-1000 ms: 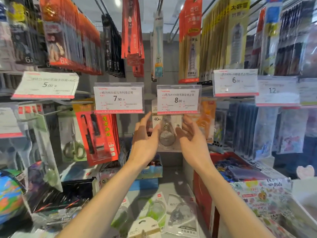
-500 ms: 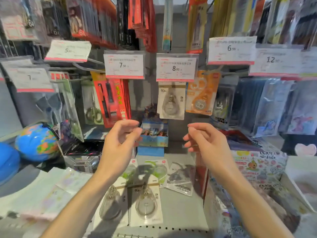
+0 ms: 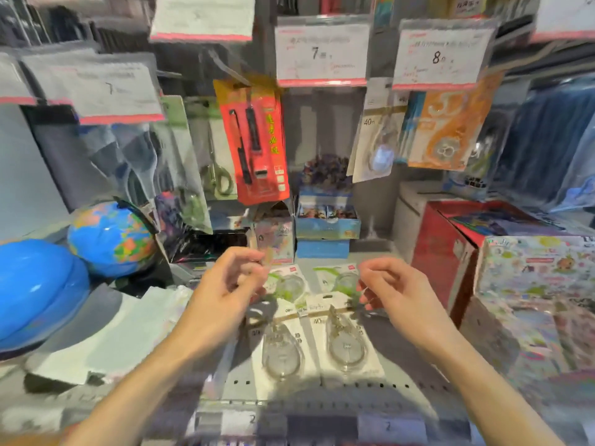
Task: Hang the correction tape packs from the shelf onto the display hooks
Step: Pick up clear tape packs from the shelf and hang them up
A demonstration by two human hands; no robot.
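Observation:
Several correction tape packs lie flat on the grey shelf (image 3: 402,375): two white-carded clear ones side by side, the left pack (image 3: 280,349) and the right pack (image 3: 346,341), and behind them two green-trimmed packs (image 3: 288,283). One white pack (image 3: 376,136) hangs on the display hook under the 8.00 price tag (image 3: 442,54). My left hand (image 3: 225,288) and my right hand (image 3: 396,289) hover above the shelf packs with loosely curled fingers and hold nothing.
An orange tape pack (image 3: 450,130) hangs beside the white one. A red pen pack (image 3: 257,140) and scissors hang to the left. Two globes (image 3: 109,236) stand at the left, small blue boxes (image 3: 326,226) behind, and a red box (image 3: 450,249) and printed boxes at the right.
Both hands let go of the white pack now hanging under the 8.00 tag and dropped toward the shelf. My view tilted down and left, bringing the shelf packs into view.

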